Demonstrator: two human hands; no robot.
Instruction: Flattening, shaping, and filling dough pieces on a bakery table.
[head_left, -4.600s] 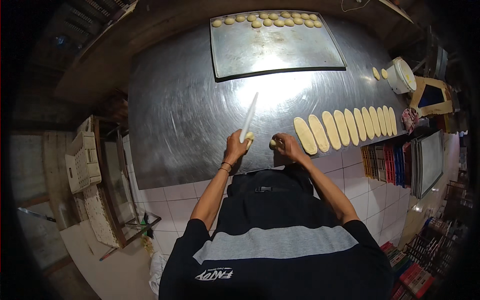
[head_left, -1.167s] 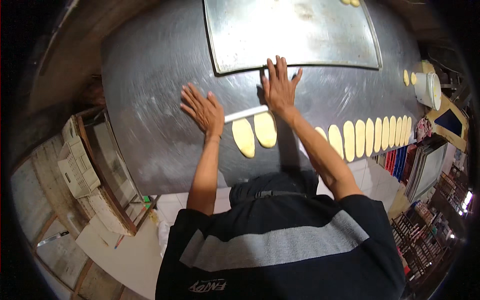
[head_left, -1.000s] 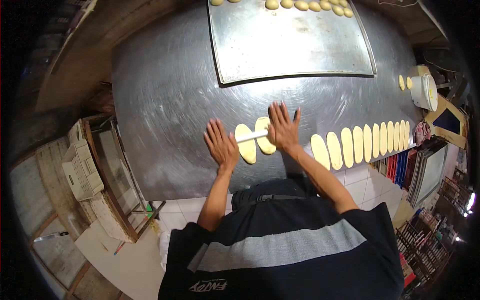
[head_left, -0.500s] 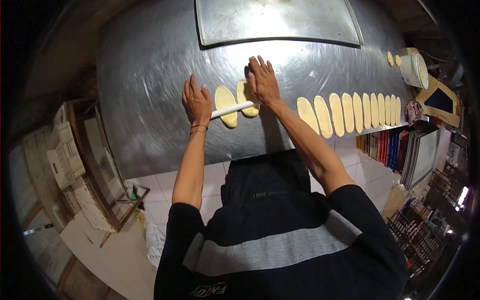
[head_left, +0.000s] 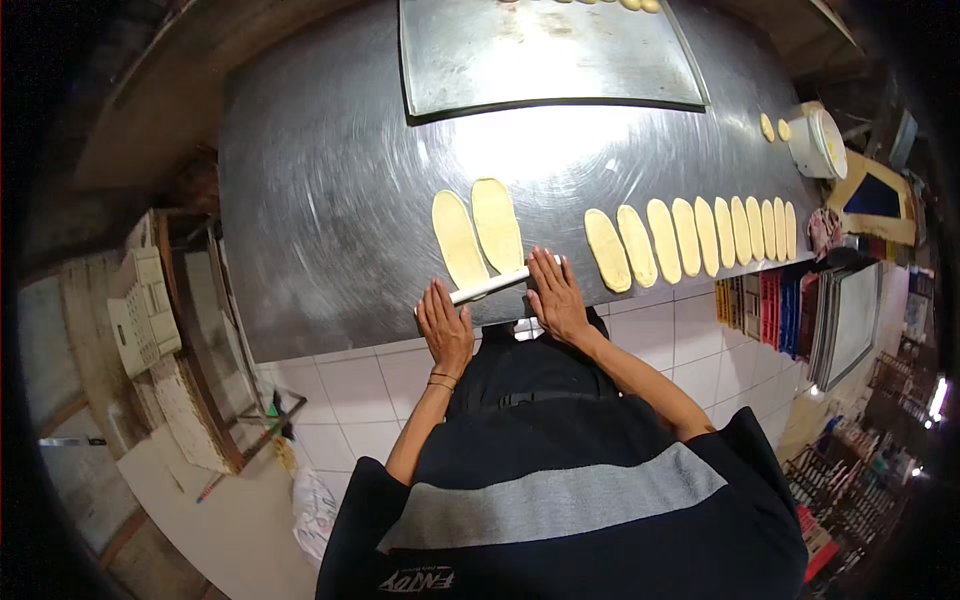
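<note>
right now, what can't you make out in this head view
All in the head view:
Rolling pin: stretches near both ends, covered by the left hand and right hand.
Baking tray: far side, cut off by the picture's top edge.
Dough balls: number and full shapes, cut off by that same edge.
White plastic bag: partly hidden behind the black shirt.

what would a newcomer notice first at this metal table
Probably the row of flat dough ovals along the near right edge of the shiny metal table. Next, two more dough ovals left of that row, with a white rod across their near ends under the left hand and right hand.
</note>
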